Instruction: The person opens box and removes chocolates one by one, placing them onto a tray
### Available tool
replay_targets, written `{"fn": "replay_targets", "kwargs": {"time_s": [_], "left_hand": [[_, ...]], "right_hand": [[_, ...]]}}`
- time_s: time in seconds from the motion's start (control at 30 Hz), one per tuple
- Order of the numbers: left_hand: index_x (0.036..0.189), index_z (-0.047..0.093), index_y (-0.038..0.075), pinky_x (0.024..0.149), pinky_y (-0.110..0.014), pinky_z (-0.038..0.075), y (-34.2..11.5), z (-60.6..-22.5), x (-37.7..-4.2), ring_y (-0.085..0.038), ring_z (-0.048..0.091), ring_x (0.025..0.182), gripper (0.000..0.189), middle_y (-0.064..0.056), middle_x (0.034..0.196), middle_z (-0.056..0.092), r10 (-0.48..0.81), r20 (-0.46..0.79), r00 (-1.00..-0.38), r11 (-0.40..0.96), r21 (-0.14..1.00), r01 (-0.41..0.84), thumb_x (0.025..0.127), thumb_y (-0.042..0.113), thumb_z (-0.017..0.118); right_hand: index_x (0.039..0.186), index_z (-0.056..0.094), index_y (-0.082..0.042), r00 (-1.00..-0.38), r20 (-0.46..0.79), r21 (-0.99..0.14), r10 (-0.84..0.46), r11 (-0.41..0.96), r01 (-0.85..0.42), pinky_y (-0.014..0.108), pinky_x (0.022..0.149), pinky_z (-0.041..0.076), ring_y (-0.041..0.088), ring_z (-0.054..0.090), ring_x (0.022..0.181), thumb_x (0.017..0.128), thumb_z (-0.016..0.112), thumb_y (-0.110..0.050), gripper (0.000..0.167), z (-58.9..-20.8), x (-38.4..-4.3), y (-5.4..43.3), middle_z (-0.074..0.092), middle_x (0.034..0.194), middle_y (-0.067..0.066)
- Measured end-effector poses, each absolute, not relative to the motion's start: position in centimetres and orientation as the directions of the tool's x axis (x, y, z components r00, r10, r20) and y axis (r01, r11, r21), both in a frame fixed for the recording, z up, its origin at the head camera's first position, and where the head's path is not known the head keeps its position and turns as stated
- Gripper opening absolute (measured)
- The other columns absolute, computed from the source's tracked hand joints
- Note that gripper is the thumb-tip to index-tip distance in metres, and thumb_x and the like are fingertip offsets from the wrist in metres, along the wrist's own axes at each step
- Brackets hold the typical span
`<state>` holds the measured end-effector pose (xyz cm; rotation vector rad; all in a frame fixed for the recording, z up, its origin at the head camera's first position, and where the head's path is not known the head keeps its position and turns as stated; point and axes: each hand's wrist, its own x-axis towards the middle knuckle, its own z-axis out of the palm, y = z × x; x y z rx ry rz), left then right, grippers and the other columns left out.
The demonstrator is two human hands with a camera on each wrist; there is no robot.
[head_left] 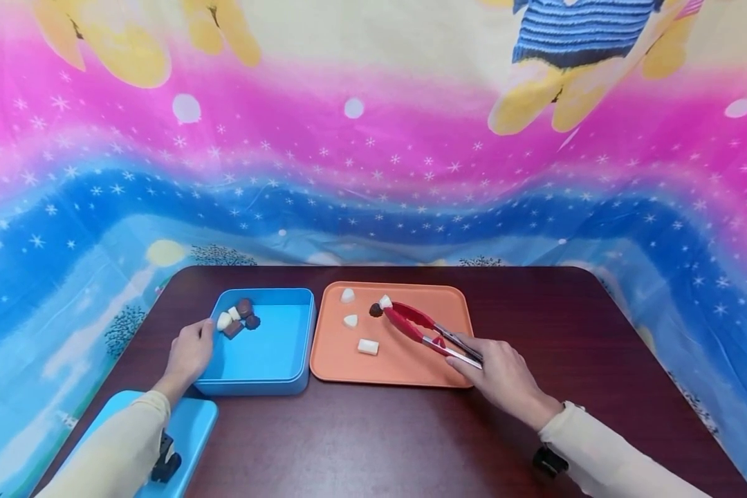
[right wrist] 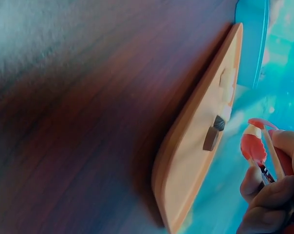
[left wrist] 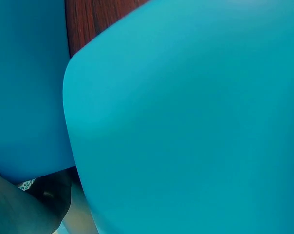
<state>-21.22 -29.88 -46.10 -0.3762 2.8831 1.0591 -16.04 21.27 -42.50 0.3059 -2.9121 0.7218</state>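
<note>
My right hand [head_left: 504, 373] holds a pair of red-tipped tongs [head_left: 413, 325] over the orange tray [head_left: 423, 370]. Between the tong tips is a small white piece [right wrist: 254, 130], raised above the tray in the right wrist view. A dark brown piece [head_left: 375, 310] lies by the tips, and a brown block [right wrist: 211, 139] shows beside it from the wrist. White pieces lie further left, among them a white cylinder [head_left: 368, 346]. My left hand [head_left: 189, 353] grips the left wall of the open blue box [head_left: 255, 387]. Several brown and white chocolate-like pieces [head_left: 238, 318] sit in its far left corner.
A blue lid [head_left: 193, 432] lies at the table's near left, under my left forearm. Box and tray stand side by side on the dark wooden table [head_left: 348, 443]. A patterned cloth [head_left: 373, 173] hangs behind the table.
</note>
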Motion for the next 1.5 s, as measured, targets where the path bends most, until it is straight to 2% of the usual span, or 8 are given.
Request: {"fn": "replay_targets", "kwargs": {"time_s": [0.17, 0.4, 0.57, 0.73, 0.8, 0.97, 1.23, 1.5], "left_hand": [[0.147, 0.040, -0.011, 0.103, -0.066, 0.043, -29.8, -46.0, -21.2, -0.051, 0.050, 0.122, 0.069, -0.037, 0.136, 0.049, -0.205, -0.141, -0.969, 0.732, 0.635, -0.247, 0.111, 0.042, 0.016], [0.128, 0.053, -0.010, 0.082, -0.049, 0.043, -29.7, -45.9, -21.0, -0.041, 0.052, 0.102, 0.063, -0.020, 0.089, 0.048, -0.210, -0.121, -0.970, 0.736, 0.634, -0.239, 0.111, 0.040, 0.018], [0.125, 0.054, -0.009, 0.079, -0.047, 0.042, -29.7, -45.9, -20.9, -0.039, 0.053, 0.098, 0.063, -0.016, 0.085, 0.047, -0.209, -0.114, -0.971, 0.739, 0.632, -0.233, 0.111, 0.041, 0.018], [0.098, 0.053, -0.004, 0.072, -0.040, 0.040, -29.7, -46.1, -20.9, -0.030, 0.052, 0.081, 0.058, -0.008, 0.074, 0.036, -0.218, -0.113, -0.969, 0.738, 0.631, -0.240, 0.111, 0.042, 0.019], [0.099, 0.053, -0.003, 0.073, -0.040, 0.039, -29.7, -46.2, -20.9, -0.030, 0.052, 0.082, 0.058, -0.009, 0.075, 0.035, -0.223, -0.119, -0.967, 0.735, 0.631, -0.247, 0.111, 0.042, 0.019], [0.137, 0.050, -0.009, 0.086, -0.054, 0.048, -29.6, -46.3, -20.8, -0.043, 0.055, 0.106, 0.066, -0.031, 0.106, 0.054, -0.214, -0.135, -0.967, 0.729, 0.638, -0.250, 0.111, 0.042, 0.018], [0.098, 0.054, -0.002, 0.071, -0.038, 0.038, -29.7, -46.2, -20.9, -0.026, 0.050, 0.078, 0.057, -0.005, 0.073, 0.032, -0.216, -0.113, -0.970, 0.744, 0.624, -0.239, 0.111, 0.041, 0.019], [0.127, 0.054, -0.009, 0.079, -0.044, 0.042, -29.7, -46.0, -21.0, -0.038, 0.054, 0.098, 0.064, -0.012, 0.081, 0.043, -0.218, -0.119, -0.969, 0.735, 0.633, -0.244, 0.111, 0.041, 0.019]], "right_hand": [[0.132, 0.068, -0.011, -0.984, 0.126, -0.484, -0.125, 0.858, -0.171, 0.026, 0.051, 0.041, 0.014, 0.054, 0.068, 0.089, 0.077, -0.036, 0.051, -42.7, -16.9, 21.7, 0.076, 0.103, 0.009], [0.134, 0.066, -0.008, -0.994, 0.068, -0.510, -0.090, 0.853, -0.112, 0.027, 0.047, 0.041, 0.016, 0.052, 0.065, 0.091, 0.076, -0.037, 0.053, -43.1, -18.0, 22.5, 0.074, 0.108, 0.014], [0.134, 0.065, -0.004, -0.997, -0.001, -0.546, -0.082, 0.835, -0.067, 0.026, 0.047, 0.041, 0.016, 0.051, 0.064, 0.092, 0.074, -0.036, 0.054, -43.3, -18.7, 22.8, 0.073, 0.104, 0.014], [0.133, 0.066, -0.004, -0.996, -0.038, -0.577, -0.075, 0.816, -0.039, 0.026, 0.046, 0.039, 0.016, 0.048, 0.054, 0.093, 0.073, -0.034, 0.050, -43.5, -19.3, 23.1, 0.071, 0.088, 0.008], [0.133, 0.066, -0.004, -0.996, -0.052, -0.589, -0.078, 0.807, -0.032, 0.026, 0.046, 0.040, 0.016, 0.049, 0.055, 0.093, 0.073, -0.033, 0.050, -43.6, -19.4, 23.2, 0.073, 0.090, 0.008], [0.131, 0.067, -0.004, -0.993, -0.064, -0.616, -0.100, 0.787, -0.039, 0.026, 0.047, 0.041, 0.015, 0.050, 0.058, 0.094, 0.072, -0.032, 0.047, -43.8, -19.6, 23.4, 0.075, 0.095, 0.009], [0.130, 0.068, -0.004, -0.986, -0.092, -0.653, -0.142, 0.756, -0.048, 0.025, 0.046, 0.035, 0.014, 0.042, 0.053, 0.096, 0.070, -0.035, 0.047, -43.6, -20.2, 24.0, 0.047, 0.062, 0.000], [0.130, 0.068, -0.002, -0.976, -0.160, -0.698, -0.149, 0.716, 0.005, 0.025, 0.054, 0.043, 0.019, 0.054, 0.066, 0.097, 0.068, -0.033, 0.046, -43.2, -20.7, 24.4, 0.069, 0.085, 0.012]]}}
